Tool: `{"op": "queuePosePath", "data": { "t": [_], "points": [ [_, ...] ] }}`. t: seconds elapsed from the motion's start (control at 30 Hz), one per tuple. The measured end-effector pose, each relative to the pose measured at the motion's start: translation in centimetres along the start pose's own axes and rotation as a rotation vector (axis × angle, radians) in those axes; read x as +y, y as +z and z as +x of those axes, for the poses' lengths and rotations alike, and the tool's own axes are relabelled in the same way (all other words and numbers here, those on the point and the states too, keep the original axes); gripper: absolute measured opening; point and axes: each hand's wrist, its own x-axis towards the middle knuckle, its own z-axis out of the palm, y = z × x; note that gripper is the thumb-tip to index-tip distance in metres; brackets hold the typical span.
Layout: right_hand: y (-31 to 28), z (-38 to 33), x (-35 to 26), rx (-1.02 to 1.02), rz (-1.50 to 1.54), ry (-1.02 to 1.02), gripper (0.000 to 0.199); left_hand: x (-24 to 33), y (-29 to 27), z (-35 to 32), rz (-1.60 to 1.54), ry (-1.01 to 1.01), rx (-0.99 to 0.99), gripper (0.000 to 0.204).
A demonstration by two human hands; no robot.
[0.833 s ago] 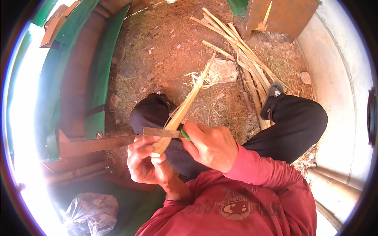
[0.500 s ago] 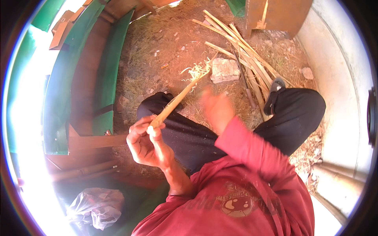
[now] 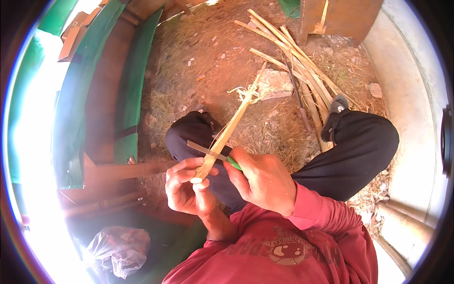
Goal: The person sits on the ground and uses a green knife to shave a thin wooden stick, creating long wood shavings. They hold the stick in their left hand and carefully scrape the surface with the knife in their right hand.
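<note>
My left hand (image 3: pixel 188 187) pinches the near end of a pale split-bamboo strip (image 3: pixel 230 127), which slants away up and to the right. Thin curled shavings (image 3: pixel 248 94) cling to the strip toward its far end. In my right hand (image 3: pixel 265 180) is a knife (image 3: pixel 208 150), its green handle inside my closed fingers. The narrow blade lies across the strip just beyond my left fingertips. The strip's far end reaches the left side of a pale stone block (image 3: pixel 275 85) on the ground.
Several long bamboo strips (image 3: pixel 302 61) lie in a loose pile beyond my right foot. A dark long-bladed tool with a brown handle (image 3: pixel 305 120) rests beside them. A pale wall (image 3: pixel 416 94) curves along the right. Green-edged boards (image 3: pixel 127 94) stand left, above a clear plastic bag (image 3: pixel 118 251).
My right hand has come back from farther along the strip toward me, and the knife blade now crosses the strip near my left hand. The strip has tilted slightly steeper.
</note>
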Motion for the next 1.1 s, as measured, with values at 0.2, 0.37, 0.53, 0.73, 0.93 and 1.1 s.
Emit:
{"op": "queuePosePath", "data": {
  "t": [0.2,0.37,0.53,0.73,0.93,1.1],
  "points": [
    [1.7,-1.7,7.6,0.031,-0.511,0.221,0.012,-0.7,0.0,0.5,-0.014,-0.016,-0.019,0.033],
    [-0.7,1.8,2.9,0.19,-0.113,0.103,0.014,-0.2,1.5,0.4,-0.108,0.002,0.037,0.035],
    [0.1,1.4,0.2,0.056,0.016,-0.001,0.016,0.3,1.7,0.5,-0.114,-0.043,0.111,0.028],
    [0.9,2.8,6.4,0.091,-0.411,0.204,0.018,-0.4,1.3,1.1,-0.032,-0.03,0.21,0.026],
    [0.0,2.3,0.5,-0.007,-0.073,-0.025,0.017,-0.6,1.1,1.4,-0.083,-0.022,0.224,0.02],
    [0.9,3.2,7.9,0.006,-0.347,0.198,0.021,-0.5,1.3,1.8,-0.07,-0.02,0.203,0.02]
  ]
}}
